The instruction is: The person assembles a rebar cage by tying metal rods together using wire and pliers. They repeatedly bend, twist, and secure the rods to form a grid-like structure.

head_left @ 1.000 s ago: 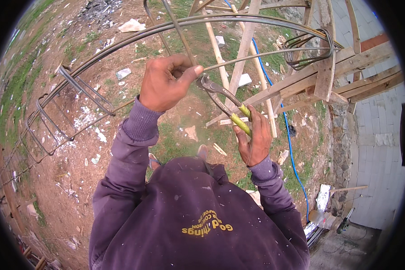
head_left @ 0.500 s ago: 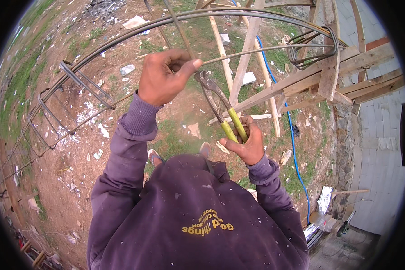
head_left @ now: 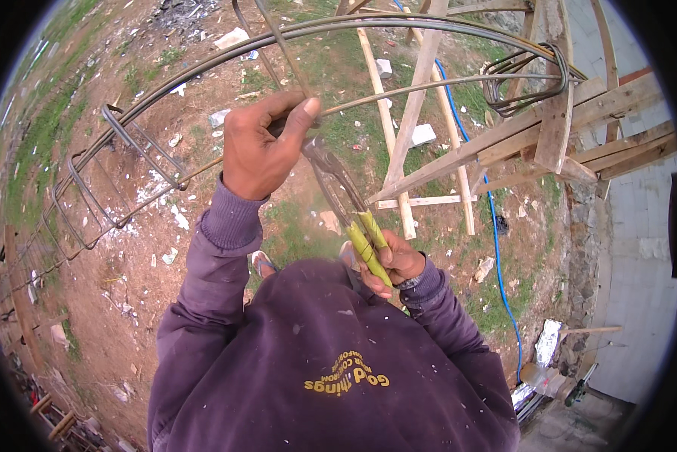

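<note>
The left hand [head_left: 259, 147] has its grip closed on the rebar cage [head_left: 338, 23] where two bars cross, its fingers hiding the joint. On the cage's near side, the right hand [head_left: 405, 264] has its grip around the yellow-wrapped handles of steel pincers [head_left: 357, 237], which stand close together. Stirrups [head_left: 561, 68] bunch at the cage's right end; a blue hose [head_left: 493, 211] lies on the ground below it.
</note>
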